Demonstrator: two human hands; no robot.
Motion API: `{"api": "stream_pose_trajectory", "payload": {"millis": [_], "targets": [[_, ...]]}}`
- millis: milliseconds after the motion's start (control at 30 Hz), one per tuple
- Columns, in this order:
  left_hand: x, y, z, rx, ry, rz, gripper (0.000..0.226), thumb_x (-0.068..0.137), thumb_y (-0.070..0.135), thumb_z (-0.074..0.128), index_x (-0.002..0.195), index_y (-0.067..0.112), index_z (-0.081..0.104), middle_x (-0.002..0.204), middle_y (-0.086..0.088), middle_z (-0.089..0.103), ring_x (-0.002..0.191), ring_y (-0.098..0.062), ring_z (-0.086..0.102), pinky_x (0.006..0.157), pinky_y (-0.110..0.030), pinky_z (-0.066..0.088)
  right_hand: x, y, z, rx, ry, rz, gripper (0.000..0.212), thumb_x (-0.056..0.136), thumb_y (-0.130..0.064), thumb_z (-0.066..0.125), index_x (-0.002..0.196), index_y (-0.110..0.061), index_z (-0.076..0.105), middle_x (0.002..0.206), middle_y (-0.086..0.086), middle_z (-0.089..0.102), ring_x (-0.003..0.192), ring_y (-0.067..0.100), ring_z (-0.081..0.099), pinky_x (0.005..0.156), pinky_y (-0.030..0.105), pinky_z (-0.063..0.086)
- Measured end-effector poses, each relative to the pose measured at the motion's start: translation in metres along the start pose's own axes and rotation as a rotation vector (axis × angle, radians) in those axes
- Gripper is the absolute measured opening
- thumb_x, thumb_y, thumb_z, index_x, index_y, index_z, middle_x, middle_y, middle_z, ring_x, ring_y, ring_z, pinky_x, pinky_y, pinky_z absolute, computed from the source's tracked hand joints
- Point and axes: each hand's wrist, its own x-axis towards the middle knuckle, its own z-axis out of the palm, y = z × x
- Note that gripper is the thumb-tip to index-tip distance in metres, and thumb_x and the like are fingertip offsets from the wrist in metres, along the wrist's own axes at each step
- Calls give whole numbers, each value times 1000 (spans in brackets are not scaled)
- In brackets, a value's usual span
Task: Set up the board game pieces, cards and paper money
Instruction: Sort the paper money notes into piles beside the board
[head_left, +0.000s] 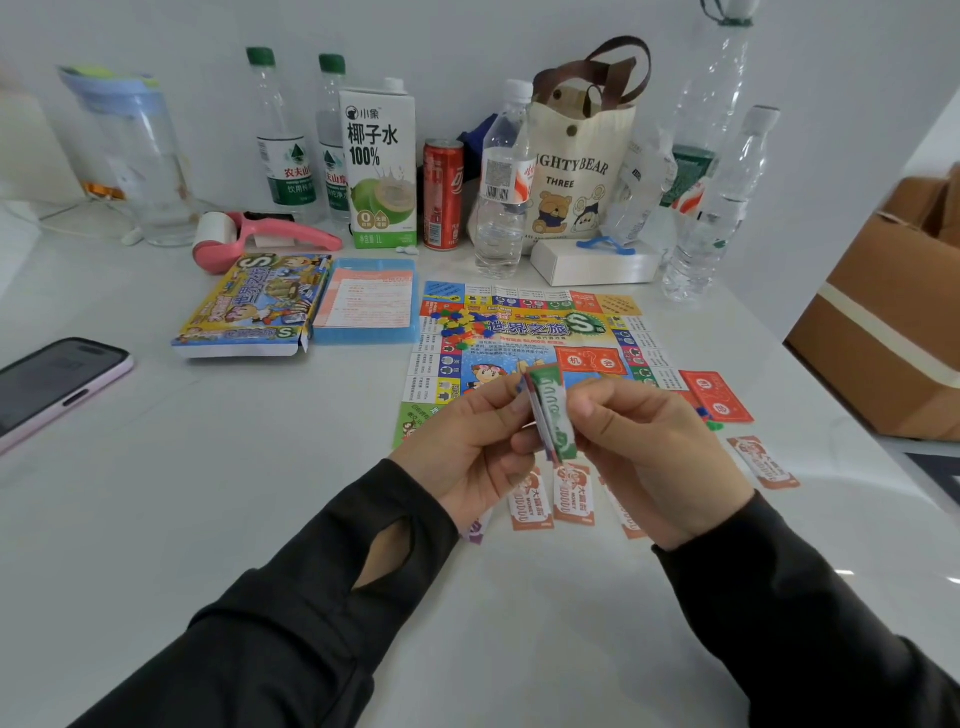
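Note:
The paper game board lies unfolded on the white table, with a heap of small coloured pieces on its far left part. Both hands hold a thin stack of paper money upright above the board's near edge; its front note is green. My left hand grips the stack from the left and my right hand pinches the green note from the right. Several orange notes lie flat in a row under the hands, one more orange note farther right. Red cards sit beside the board.
The game box and a blue tray with a sheet lie left of the board. A phone is at the far left. Bottles, a carton, a can and a tote bag line the wall. A cardboard box stands right.

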Motion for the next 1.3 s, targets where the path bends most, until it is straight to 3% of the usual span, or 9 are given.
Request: {"api": "stream_pose_trajectory", "payload": {"millis": [333,600,767,800,867,1000,1167,1233,1300], "targets": [[-1,-1,0,18,-1,1,26,72,8,48,71,8,75,61,-8,64,40,-6,47,35,-12,39,-1,2,1,41,-19,28,43,47,-47,86,68,-12,72,76,15,70,78,33,62,78,39,49],[0,-1,0,61,21,0,25,71,10,51,68,13,75,59,-6,63,41,-5,47,35,-12,39,-2,5,1,24,8,37,45,46,-49,86,67,-13,72,77,16,70,85,40,57,84,48,42],[0,-1,-3,-17,-14,-6,17,78,10,60,75,10,76,61,-8,65,41,-6,50,36,-12,41,-1,4,0,63,16,55,47,42,-50,87,67,-12,72,78,14,70,81,35,60,77,37,51],[0,-1,-3,-45,-49,-11,7,74,7,69,77,9,76,63,-9,66,42,-7,51,36,-13,42,-1,4,0,64,21,59,48,41,-51,86,67,-13,72,78,13,70,78,32,62,74,33,52],[0,-1,-6,-98,-128,-16,30,51,8,86,79,6,76,65,-10,67,44,-8,54,37,-15,44,-2,3,0,64,30,58,49,41,-52,86,67,-13,72,77,11,70,73,27,63,71,30,52],[0,-2,-8,-119,-165,-18,44,37,12,92,78,6,76,67,-11,68,45,-7,56,38,-14,45,-2,2,1,45,35,47,50,41,-54,85,66,-13,72,76,9,71,70,22,62,70,27,51],[1,-1,-9,-120,-155,-34,39,46,12,88,82,6,76,69,-11,69,46,-8,55,40,-14,45,-3,2,0,49,22,47,47,43,-52,85,65,-13,71,78,13,70,78,31,62,71,30,51],[0,-1,-7,-93,-115,-30,19,64,11,74,82,7,76,68,-10,68,46,-7,54,39,-13,44,-3,2,0,59,13,51,44,44,-50,85,65,-13,71,79,14,70,82,35,61,74,34,51],[0,-1,-5,-55,-53,-30,23,73,10,54,77,9,76,64,-8,66,43,-6,51,37,-12,41,-3,1,1,83,4,55,42,45,-48,86,64,-13,71,77,14,70,82,35,61,75,35,52]]}}
